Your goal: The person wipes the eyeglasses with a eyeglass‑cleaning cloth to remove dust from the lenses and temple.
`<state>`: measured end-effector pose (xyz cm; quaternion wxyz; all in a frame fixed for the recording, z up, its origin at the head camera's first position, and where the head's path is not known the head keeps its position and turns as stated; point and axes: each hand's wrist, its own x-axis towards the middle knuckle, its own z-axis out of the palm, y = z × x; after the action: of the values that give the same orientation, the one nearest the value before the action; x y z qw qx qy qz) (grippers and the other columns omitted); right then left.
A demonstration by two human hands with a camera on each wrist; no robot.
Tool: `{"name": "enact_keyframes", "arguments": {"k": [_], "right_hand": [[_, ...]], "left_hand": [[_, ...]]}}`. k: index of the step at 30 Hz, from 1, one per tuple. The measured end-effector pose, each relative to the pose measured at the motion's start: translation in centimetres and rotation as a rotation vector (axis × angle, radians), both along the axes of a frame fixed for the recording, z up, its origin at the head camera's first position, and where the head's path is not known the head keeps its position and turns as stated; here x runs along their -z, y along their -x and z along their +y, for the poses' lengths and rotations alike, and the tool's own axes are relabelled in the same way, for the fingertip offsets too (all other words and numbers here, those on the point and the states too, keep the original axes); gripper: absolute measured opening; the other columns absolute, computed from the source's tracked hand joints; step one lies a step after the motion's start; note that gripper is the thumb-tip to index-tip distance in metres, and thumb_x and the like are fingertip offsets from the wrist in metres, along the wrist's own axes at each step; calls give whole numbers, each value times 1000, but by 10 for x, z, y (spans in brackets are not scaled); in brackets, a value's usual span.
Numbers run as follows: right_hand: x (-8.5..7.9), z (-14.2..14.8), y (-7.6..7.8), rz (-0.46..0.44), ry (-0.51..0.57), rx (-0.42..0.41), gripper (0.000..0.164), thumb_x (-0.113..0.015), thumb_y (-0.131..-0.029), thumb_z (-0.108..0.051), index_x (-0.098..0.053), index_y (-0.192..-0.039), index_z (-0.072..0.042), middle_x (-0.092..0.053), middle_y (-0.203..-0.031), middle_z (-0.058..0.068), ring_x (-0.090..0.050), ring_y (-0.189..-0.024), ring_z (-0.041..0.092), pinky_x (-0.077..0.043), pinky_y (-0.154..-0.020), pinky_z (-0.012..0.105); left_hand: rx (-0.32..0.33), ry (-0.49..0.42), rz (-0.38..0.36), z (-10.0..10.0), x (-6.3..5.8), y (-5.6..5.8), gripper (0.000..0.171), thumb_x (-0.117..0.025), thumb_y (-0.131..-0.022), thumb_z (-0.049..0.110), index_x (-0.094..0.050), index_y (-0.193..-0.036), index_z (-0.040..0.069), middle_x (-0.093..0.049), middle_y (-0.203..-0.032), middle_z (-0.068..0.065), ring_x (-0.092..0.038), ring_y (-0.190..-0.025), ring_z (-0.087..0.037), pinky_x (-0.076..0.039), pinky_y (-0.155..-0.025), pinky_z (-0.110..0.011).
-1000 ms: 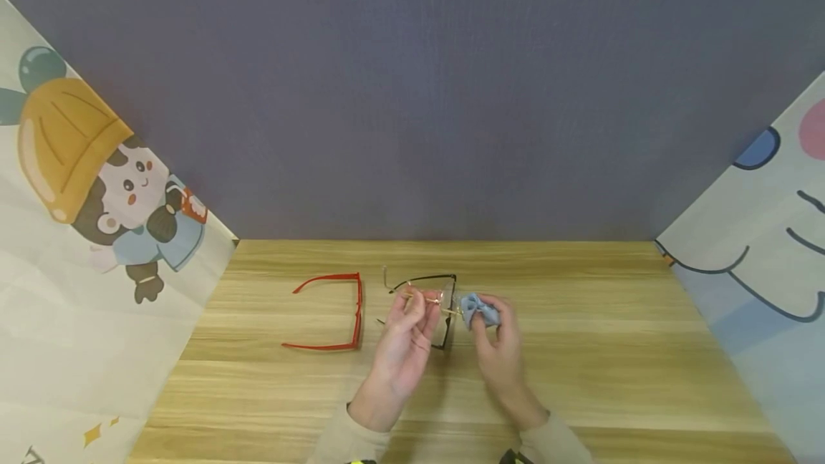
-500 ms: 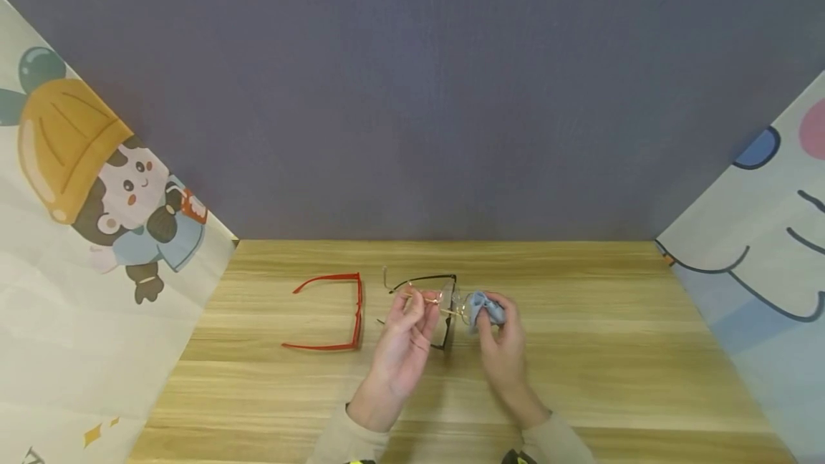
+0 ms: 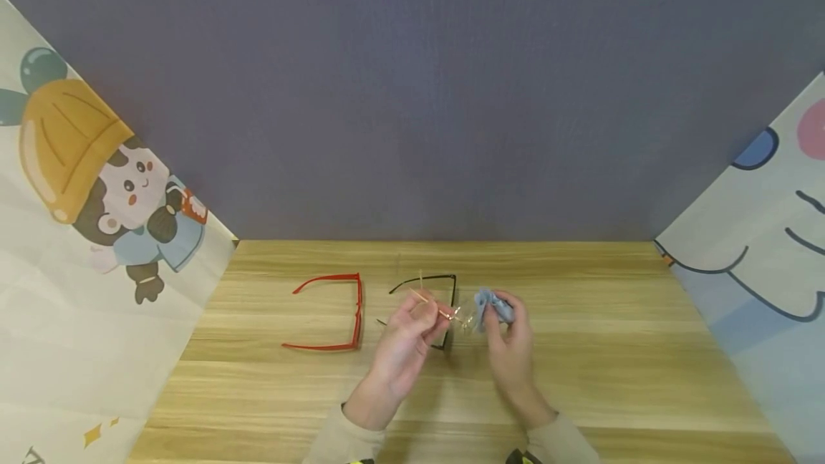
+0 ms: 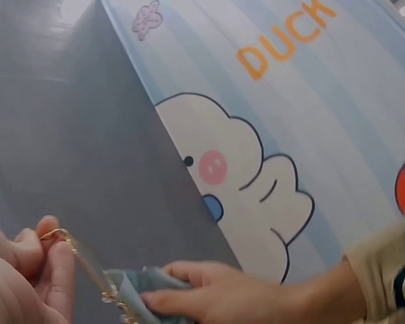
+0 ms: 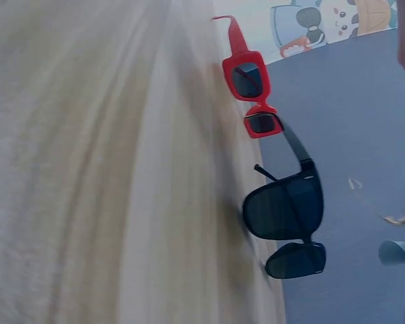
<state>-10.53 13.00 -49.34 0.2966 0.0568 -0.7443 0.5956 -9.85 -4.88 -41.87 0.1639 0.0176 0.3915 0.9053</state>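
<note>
My left hand (image 3: 402,353) pinches thin gold-framed glasses (image 3: 456,317) by the frame, between thumb and fingers. Their clear lenses are hard to make out. A light blue cloth (image 3: 493,305) is bunched in the fingers of my right hand (image 3: 513,360), at the glasses' right end. In the left wrist view, the cloth (image 4: 145,283) overlaps the lower end of the gold glasses (image 4: 89,268), covering part of a lens. Only a corner of the cloth (image 5: 397,252) and a bit of my right hand show in the right wrist view.
Red-framed sunglasses (image 3: 358,312) lie on the wooden table (image 3: 593,335) to the left. Black sunglasses (image 3: 425,278) lie behind my left hand, partly hidden by it. A grey panel (image 3: 445,106) rises at the back, with printed cartoon sheets at both sides.
The gold glasses have tilted and shifted slightly right in my left hand. My right hand has moved a little to the right with the cloth. Both sunglasses have stayed put.
</note>
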Motion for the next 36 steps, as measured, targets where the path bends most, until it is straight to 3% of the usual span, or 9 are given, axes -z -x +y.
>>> {"name": "enact_keyframes", "arguments": {"k": [4, 6, 10, 14, 16, 22, 30, 36], "right_hand": [[-5, 5, 1, 39, 30, -40, 29, -58, -98, 12, -56, -126, 9, -64, -114, -1, -62, -100, 9, -54, -82, 15], [-7, 6, 1, 48, 50, -68, 28, -57, -98, 13, -54, -126, 11, -64, -116, -3, -63, -103, 8, -54, -86, 15], [-12, 5, -1, 51, 107, -149, 27, -54, -97, 16, -50, -125, 17, -64, -119, -3, -63, -109, 9, -55, -94, 19], [-18, 3, -3, 79, 135, -221, 25, -56, -99, 12, -50, -122, 18, -64, -120, -3, -63, -111, 10, -53, -97, 21], [-22, 2, -4, 109, 142, -247, 25, -56, -97, 13, -50, -120, 19, -64, -120, -4, -63, -111, 9, -53, -98, 21], [-31, -2, -7, 200, 159, -318, 31, -49, -85, 30, -48, -115, 22, -66, -123, -4, -63, -112, 9, -53, -99, 21], [-37, -3, -11, 219, 142, -380, 28, -53, -87, 27, -50, -114, 21, -67, -126, -5, -64, -114, 10, -55, -97, 22], [-39, -5, -13, 263, 150, -441, 35, -48, -81, 32, -50, -114, 22, -66, -129, 0, -63, -118, 13, -53, -101, 23]], "left_hand": [[61, 160, 31, 1, 1, 0, 13, -55, -102, -1, -62, -107, 8, -74, -93, 4, -70, -88, -7, -58, -87, -21], [82, 253, 74, 2, 1, 0, 10, -58, -102, 1, -64, -110, -1, -75, -91, 3, -71, -88, -8, -59, -87, -22], [97, 419, 191, 4, 1, -1, 24, -62, -101, 4, -62, -115, -16, -76, -93, -11, -70, -85, -8, -60, -85, -25], [105, 533, 302, 6, 1, -3, 22, -60, -102, 4, -66, -114, -14, -73, -97, -28, -69, -82, -7, -59, -80, -24], [100, 580, 350, 7, 1, -4, 20, -60, -102, 3, -69, -112, -11, -72, -95, -30, -68, -80, -7, -58, -75, -21], [49, 738, 465, 8, 2, -6, 15, -63, -101, 5, -75, -104, -2, -75, -85, -17, -62, -73, -7, -51, -64, -17], [-7, 880, 630, 7, 3, -9, 15, -63, -101, 5, -78, -103, 4, -74, -77, -4, -44, -54, 1, -36, -46, -14], [-35, 920, 684, 5, 3, -9, 14, -63, -100, 4, -77, -98, 2, -72, -75, -1, -39, -50, 4, -31, -44, -13]]}}
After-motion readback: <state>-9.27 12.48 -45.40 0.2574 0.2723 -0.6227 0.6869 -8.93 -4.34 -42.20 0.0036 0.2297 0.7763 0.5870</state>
